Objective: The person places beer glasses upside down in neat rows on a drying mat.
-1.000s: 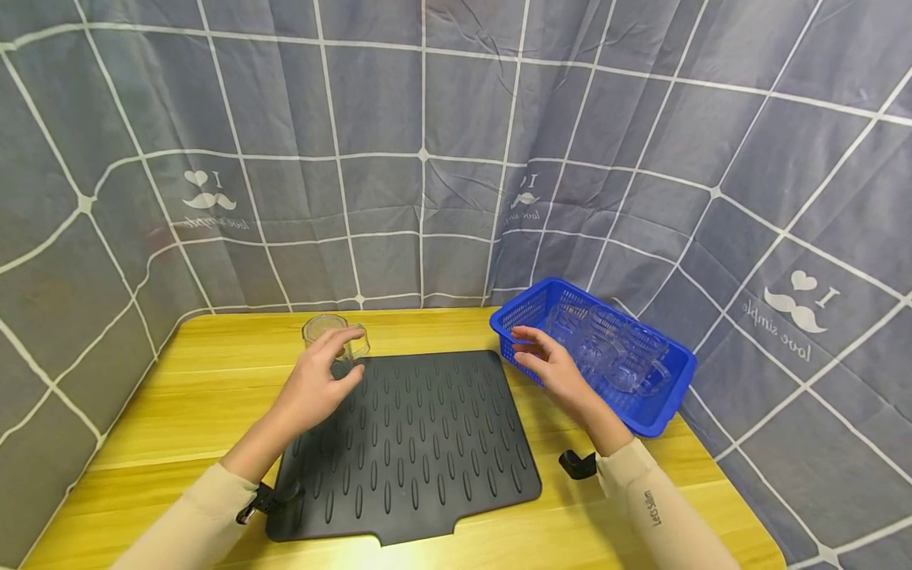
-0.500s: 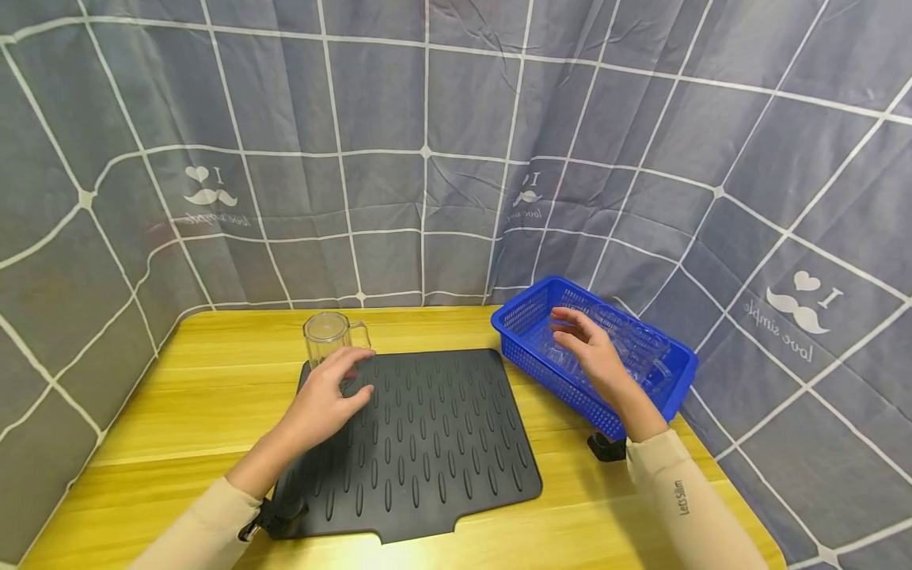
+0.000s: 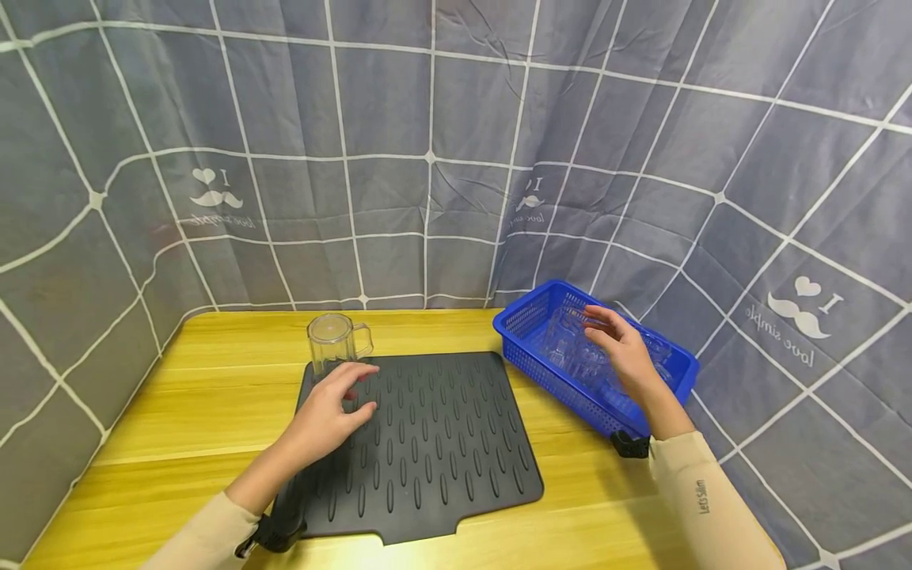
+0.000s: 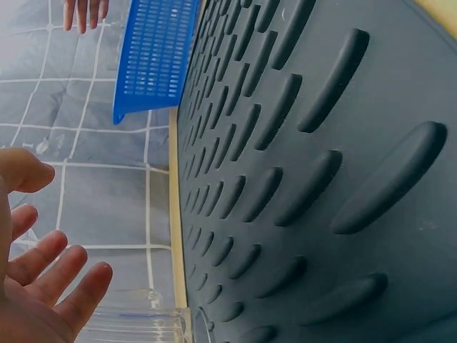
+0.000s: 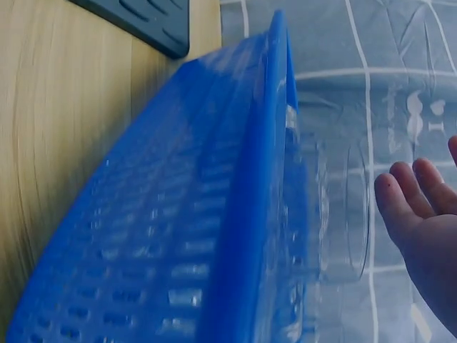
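A clear mug (image 3: 331, 339) with its handle turned right stands at the back left corner of the dark grey ribbed mat (image 3: 442, 443). Just in front of it my left hand (image 3: 331, 408) hovers over the mat, fingers loosely bent and holding nothing. In the left wrist view the mug (image 4: 132, 325) shows low, behind the fingertips. My right hand (image 3: 623, 356) is above the blue basket (image 3: 549, 368), relaxed, with nothing in its grasp. Several clear glass mugs (image 3: 563, 336) lie inside. One glass (image 5: 346, 207) rises past the rim near the right fingers, apart from them in the right wrist view.
The yellow wood-grain table (image 3: 228, 380) carries the mat and the basket. A grey curtain with white grid lines (image 3: 385, 198) closes off the back and both sides. The basket stands at the right, close to the curtain.
My right hand has moved right, from the basket's left edge to over its middle. The left hand has drawn slightly back from the mug, which now shows more fully.
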Demonstrator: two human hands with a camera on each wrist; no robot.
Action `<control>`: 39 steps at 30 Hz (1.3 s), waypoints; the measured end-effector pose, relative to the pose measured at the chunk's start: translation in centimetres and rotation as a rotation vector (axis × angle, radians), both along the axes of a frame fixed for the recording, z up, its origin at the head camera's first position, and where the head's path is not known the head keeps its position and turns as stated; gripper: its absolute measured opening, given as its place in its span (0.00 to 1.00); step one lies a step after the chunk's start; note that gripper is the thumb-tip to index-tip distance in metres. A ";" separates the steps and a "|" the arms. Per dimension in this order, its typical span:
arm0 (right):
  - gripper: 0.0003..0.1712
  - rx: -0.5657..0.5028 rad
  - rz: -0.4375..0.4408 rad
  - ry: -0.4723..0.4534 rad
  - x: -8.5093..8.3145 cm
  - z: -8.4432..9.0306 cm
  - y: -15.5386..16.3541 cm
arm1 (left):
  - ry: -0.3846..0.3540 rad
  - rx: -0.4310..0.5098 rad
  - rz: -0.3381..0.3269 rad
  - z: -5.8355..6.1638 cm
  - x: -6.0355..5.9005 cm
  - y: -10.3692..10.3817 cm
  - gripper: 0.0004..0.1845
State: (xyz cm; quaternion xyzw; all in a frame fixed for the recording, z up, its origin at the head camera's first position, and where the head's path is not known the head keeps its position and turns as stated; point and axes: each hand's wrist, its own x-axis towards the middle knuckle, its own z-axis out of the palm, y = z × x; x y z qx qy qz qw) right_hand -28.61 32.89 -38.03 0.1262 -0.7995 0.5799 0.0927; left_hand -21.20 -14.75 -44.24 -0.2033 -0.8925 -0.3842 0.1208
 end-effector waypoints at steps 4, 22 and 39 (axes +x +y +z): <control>0.27 0.019 -0.044 0.010 0.1 0.0 0.8 | -0.010 0.004 -0.005 -0.2 0.2 -0.3 0.29; 0.24 -0.092 -0.091 -0.068 0.5 -2.4 4.5 | -0.011 0.016 0.003 -0.4 0.7 -0.4 0.29; 0.43 -0.008 -0.048 -0.207 0.7 -3.7 5.3 | -0.016 0.007 0.003 -0.7 0.8 -0.4 0.28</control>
